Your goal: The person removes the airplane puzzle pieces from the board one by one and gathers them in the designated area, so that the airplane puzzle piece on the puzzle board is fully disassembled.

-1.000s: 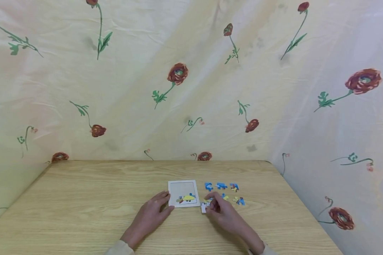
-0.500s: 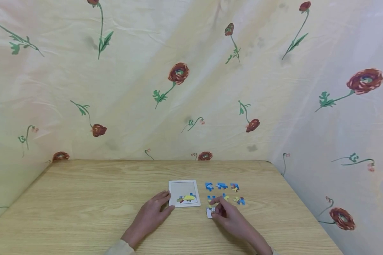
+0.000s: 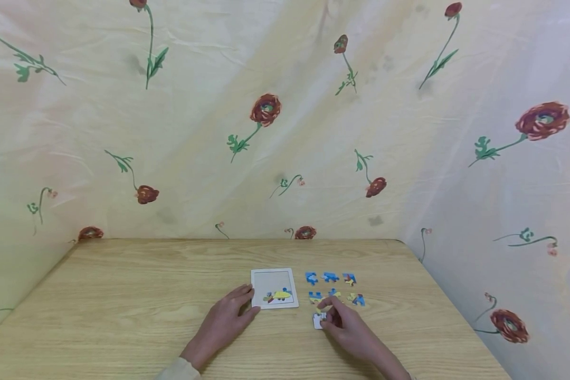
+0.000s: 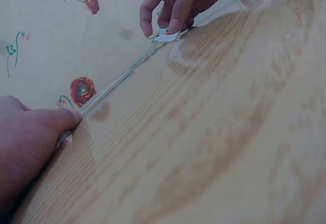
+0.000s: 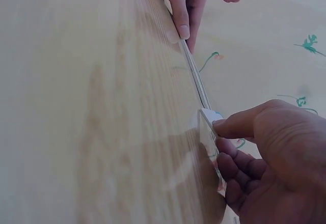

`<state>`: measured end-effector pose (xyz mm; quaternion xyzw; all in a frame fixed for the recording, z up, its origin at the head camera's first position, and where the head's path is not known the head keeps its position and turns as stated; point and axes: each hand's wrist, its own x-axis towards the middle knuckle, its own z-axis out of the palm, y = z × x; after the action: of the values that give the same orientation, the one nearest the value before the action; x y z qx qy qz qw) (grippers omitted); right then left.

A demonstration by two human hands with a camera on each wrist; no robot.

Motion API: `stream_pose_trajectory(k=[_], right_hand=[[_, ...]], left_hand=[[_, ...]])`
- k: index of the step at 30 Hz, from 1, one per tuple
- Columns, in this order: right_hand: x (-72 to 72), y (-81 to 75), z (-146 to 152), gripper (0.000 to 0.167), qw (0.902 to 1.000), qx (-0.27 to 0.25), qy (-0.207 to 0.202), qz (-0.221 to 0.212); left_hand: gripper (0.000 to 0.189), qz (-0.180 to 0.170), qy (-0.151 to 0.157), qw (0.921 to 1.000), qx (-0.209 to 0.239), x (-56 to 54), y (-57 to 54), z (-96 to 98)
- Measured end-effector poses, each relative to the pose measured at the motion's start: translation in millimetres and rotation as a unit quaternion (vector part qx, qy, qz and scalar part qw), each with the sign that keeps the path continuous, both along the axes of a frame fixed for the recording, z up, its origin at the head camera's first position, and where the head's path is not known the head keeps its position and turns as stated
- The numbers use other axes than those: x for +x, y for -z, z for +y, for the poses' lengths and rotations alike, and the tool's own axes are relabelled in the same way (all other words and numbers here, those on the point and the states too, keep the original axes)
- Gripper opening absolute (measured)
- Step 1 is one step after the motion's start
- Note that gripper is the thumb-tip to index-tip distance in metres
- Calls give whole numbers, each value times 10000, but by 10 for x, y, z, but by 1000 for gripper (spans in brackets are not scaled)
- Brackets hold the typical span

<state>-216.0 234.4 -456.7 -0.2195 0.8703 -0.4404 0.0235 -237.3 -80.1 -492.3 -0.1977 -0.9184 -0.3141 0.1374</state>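
In the head view a square puzzle tray [image 3: 295, 295] with a white border lies flat on the table, with joined pieces showing a yellow shape [image 3: 282, 295] along its bottom. My left hand [image 3: 230, 311] rests at the tray's left side, fingers along that edge and thumb by the lower left corner. To the right of the tray, my right hand [image 3: 347, 328] pinches a mostly white puzzle piece [image 3: 319, 321] between thumb and fingers. The right wrist view shows this piece [image 5: 209, 114] tilted close over the wood, with the thumb on its upper face.
Loose blue, yellow and red puzzle pieces [image 3: 331, 276] lie in two rows to the right of the tray, beyond my right hand. The wood-grained table [image 3: 147, 295] ends at a flower-printed cloth [image 3: 195, 158] at the back and sides.
My right hand has moved right and toward me with the white puzzle piece, away from the tray, uncovering a loose piece behind it. My left hand stays at the tray.
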Motion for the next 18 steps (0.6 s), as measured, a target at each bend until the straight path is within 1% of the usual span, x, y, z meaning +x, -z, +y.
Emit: stream_pose_trajectory(k=[4,8,18], right_hand=[[23,3,23,24,9999,-101,25,-113],[37,0,33,24,9997,-74,55,-223],[70,-40,12,22,9996,210,58,-171]], left_hand=[[48,-24,-10,10000,5,-3,0,3],[48,-42,6,10000,39,0,-6,4],[49,-44,0,10000,46,11,-11,7]])
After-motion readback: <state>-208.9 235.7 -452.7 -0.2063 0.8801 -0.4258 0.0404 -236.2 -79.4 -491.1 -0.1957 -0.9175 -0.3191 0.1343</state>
